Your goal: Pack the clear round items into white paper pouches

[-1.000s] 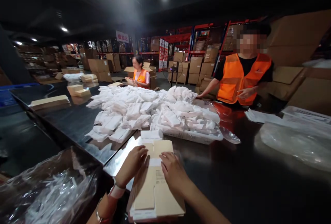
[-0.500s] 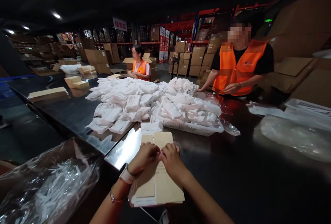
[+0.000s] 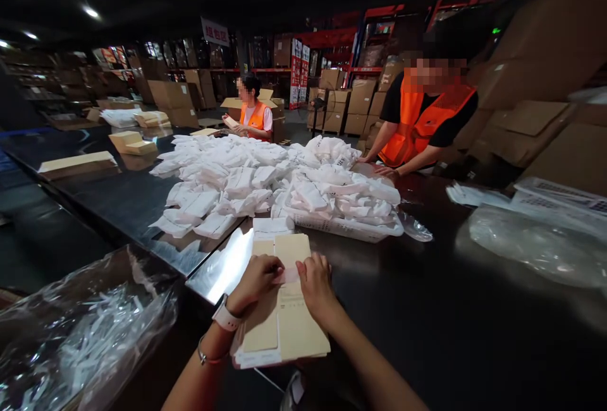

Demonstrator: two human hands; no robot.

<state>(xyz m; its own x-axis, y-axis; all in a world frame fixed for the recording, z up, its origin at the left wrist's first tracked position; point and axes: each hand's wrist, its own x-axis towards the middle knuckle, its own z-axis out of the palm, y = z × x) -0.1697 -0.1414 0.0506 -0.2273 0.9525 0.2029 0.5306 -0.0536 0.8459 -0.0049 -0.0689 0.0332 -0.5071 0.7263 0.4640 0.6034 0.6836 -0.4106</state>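
Two tan paper pieces, a left one (image 3: 263,329) and a right one (image 3: 301,332), lie side by side on a white stack (image 3: 258,358) at the near table edge. A short, pale pinkish strip (image 3: 289,276) crosses the upper part of them. My left hand (image 3: 256,281), with a white watch at the wrist, pinches the strip's left end. Over the right paper piece, my right hand (image 3: 317,284) has its fingers curled and close together. Its thumb side meets the strip's right end; whether it grips it is hidden. A white packet (image 3: 274,227) lies just beyond.
Beyond lie a heap of white packets (image 3: 222,177) and a white basket (image 3: 351,229) full of them. A plastic-lined box (image 3: 156,329) of strips stands at left, a clear plastic bag (image 3: 531,243) at right. Two people in orange vests (image 3: 422,123) work across the table.
My hands have drawn slightly apart, and the pinkish strip now shows between them. The person at right has leaned down with both hands on the table. The view has shifted a little.
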